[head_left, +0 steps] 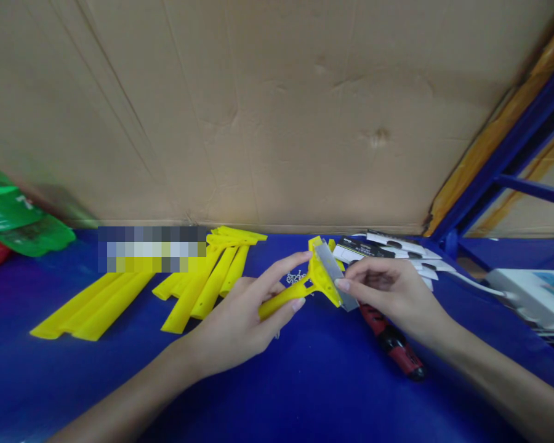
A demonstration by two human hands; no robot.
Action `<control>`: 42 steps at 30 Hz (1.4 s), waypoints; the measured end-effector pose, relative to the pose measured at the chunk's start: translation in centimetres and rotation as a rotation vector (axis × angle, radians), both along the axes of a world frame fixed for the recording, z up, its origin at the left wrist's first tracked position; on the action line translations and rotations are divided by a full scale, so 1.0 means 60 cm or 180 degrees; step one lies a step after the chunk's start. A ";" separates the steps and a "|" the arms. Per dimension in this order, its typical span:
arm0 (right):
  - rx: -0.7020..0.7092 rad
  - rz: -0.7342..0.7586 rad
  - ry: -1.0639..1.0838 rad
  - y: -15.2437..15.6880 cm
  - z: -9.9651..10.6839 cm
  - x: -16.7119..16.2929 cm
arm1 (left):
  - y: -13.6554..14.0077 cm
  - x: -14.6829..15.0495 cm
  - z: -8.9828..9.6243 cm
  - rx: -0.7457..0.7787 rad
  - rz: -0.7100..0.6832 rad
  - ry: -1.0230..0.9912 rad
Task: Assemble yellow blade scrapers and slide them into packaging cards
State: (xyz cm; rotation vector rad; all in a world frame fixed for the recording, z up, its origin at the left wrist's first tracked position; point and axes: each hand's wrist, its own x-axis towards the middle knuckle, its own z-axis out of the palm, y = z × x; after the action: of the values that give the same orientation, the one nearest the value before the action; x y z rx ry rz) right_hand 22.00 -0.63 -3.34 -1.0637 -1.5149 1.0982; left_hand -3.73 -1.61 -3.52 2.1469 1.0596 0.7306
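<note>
- The left hand (242, 317) grips the yellow scraper (322, 282) by its handle, a good spot.
- The right hand (399, 288) pinches the silver plate (331, 263) with its fingers, on the scraper's 3 o'clock side.
- Held above the worktop (300, 394), the scraper looks light and stiff; the plate maybe slippery.
- Yellow pieces (215, 283) lie at 9 o'clock.

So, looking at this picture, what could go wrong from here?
The metal plate on the head of the yellow scraper might slip where the right grip touches it.
If its edge is sharp, which I can't tell, it could nick that grip.
The loose small metal parts near the left grip could scatter if brushed.
</note>
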 end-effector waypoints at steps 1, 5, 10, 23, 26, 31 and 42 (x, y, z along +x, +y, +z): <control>0.0034 0.0043 -0.0079 -0.001 0.000 0.000 | 0.000 -0.001 0.000 0.0168 -0.0022 0.0135; 0.0200 0.0145 -0.0303 -0.002 -0.003 0.002 | 0.000 -0.004 -0.003 0.0916 -0.0092 0.0517; 0.0091 0.0261 -0.0051 0.001 -0.005 0.007 | 0.004 -0.010 -0.006 0.1202 -0.0044 0.0923; -0.0231 0.0283 -0.0114 -0.003 0.002 0.004 | 0.010 -0.008 -0.008 0.2122 -0.0397 0.1165; -0.0310 0.0337 -0.0158 -0.005 0.005 0.004 | 0.010 -0.009 -0.007 0.2352 -0.0420 0.1363; -0.0479 0.0573 0.0123 -0.009 0.011 -0.002 | 0.004 -0.009 0.003 0.2558 -0.0527 0.1990; -0.0804 0.0558 0.0079 -0.007 0.013 0.002 | -0.003 0.002 0.015 0.2407 -0.0722 0.2993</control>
State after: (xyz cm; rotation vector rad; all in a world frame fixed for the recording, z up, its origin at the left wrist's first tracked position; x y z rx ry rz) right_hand 22.13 -1.03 -2.55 -1.0962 -1.4988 1.4497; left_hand -3.62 -1.81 -2.61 3.3559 1.0046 -0.0837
